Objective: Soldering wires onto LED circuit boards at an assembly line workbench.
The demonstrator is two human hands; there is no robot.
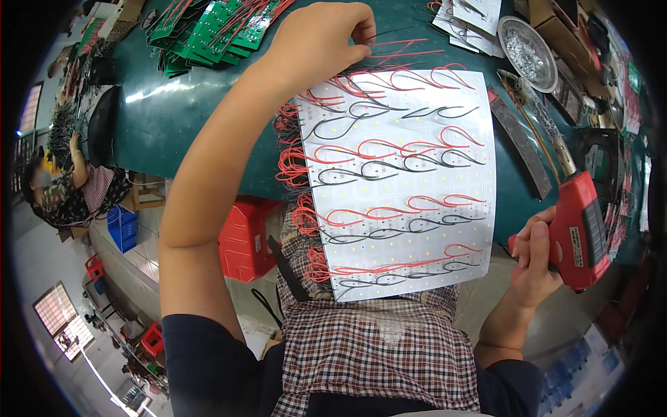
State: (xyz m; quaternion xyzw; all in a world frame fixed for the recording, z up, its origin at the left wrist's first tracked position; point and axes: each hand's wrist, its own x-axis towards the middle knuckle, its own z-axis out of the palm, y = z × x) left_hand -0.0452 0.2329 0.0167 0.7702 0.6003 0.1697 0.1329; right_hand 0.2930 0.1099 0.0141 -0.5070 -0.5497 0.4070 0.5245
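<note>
At the far side of the table, my left hand (332,36) is curled beside loose red and black wires (410,53). Its fingertips are partly hidden, so what they pinch cannot be made out. My right hand (533,260) grips a red and black soldering gun (578,229) by its handle, at the right of the board. The gun's metal tip points up and away. Between my arms lies a white LED circuit board sheet (396,187) with small yellow spots. Rows of red and black wires loop across it, and their bunched bends hang over its left edge.
Green circuit boards with wires (215,31) are piled at the far left. A metal bowl (528,54) of silvery bits and a dark flat bar (520,146) lie to the right. A red stool (244,240) stands below the table edge; another person (62,181) sits at left.
</note>
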